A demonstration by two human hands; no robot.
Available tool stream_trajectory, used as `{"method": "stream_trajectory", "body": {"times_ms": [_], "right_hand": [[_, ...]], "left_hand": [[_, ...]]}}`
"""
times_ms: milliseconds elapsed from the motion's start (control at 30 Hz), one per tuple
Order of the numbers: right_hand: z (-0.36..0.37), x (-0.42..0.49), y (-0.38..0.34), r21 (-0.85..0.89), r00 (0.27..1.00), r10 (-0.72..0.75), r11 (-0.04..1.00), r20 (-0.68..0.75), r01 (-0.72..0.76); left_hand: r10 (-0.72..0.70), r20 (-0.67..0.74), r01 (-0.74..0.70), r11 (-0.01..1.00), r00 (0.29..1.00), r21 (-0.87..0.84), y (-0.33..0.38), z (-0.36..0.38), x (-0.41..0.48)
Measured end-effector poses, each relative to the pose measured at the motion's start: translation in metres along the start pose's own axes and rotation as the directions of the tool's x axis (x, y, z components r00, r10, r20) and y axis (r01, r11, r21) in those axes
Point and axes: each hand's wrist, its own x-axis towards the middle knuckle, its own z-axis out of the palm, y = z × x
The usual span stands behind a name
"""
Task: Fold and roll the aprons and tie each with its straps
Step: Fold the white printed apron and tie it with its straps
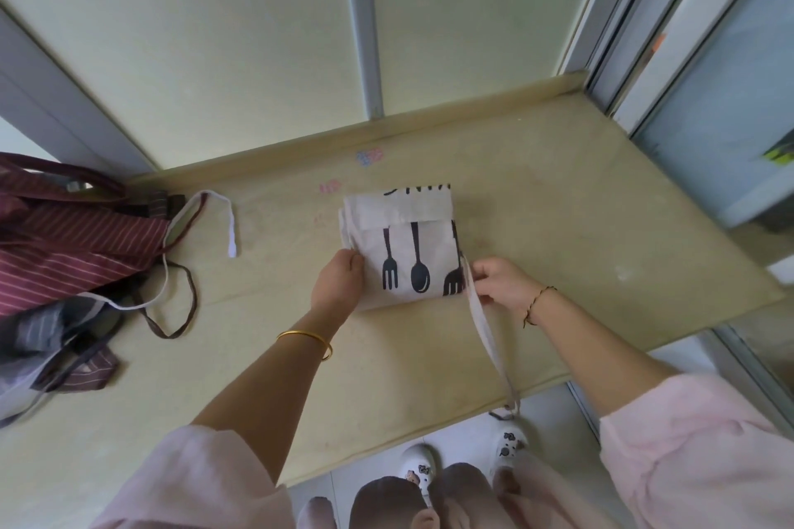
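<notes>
A folded beige apron printed with black forks and a spoon lies in the middle of the tan counter. My left hand grips the apron's left edge, fingers curled over the fabric. My right hand pinches the apron's beige strap at the right edge. That strap runs down across the counter and hangs over the front edge.
A heap of aprons, maroon striped and grey, lies at the left end with loose white and brown straps trailing onto the counter. A wall runs along the back and a sliding glass frame stands at the right. My feet in white shoes are below.
</notes>
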Motion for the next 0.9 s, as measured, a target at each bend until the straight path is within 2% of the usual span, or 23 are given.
{"method": "stream_trajectory", "body": {"times_ms": [133,333,467,633,800,900], "right_hand": [[0.005,-0.006,-0.003,0.078,0.998,-0.051,0.996,-0.035,0.053],[0.017,-0.006,-0.011,0.131,0.98,-0.127,0.98,-0.151,0.147],[0.021,-0.001,-0.018,-0.023,0.982,-0.116,0.993,-0.152,0.114],[0.032,0.013,-0.022,-0.178,0.97,-0.048,0.984,-0.238,0.005],[0.038,0.01,-0.023,-0.346,0.957,-0.024,0.935,-0.29,-0.081],[0.038,0.009,-0.023,-0.384,0.95,-0.031,0.918,-0.311,-0.096]], "left_hand": [[-0.095,0.012,0.095,0.995,0.995,0.024,-0.002,0.002,0.006],[-0.117,-0.033,0.117,0.993,0.993,-0.002,-0.004,0.004,0.003],[-0.12,-0.049,0.118,0.992,0.992,-0.051,-0.002,0.005,0.0],[-0.163,-0.019,0.161,0.985,0.986,-0.064,-0.003,0.003,0.004],[-0.137,0.009,0.137,0.99,0.991,0.012,-0.001,0.001,0.008],[-0.122,-0.005,0.122,0.982,0.992,0.141,0.005,0.002,0.009]]}}
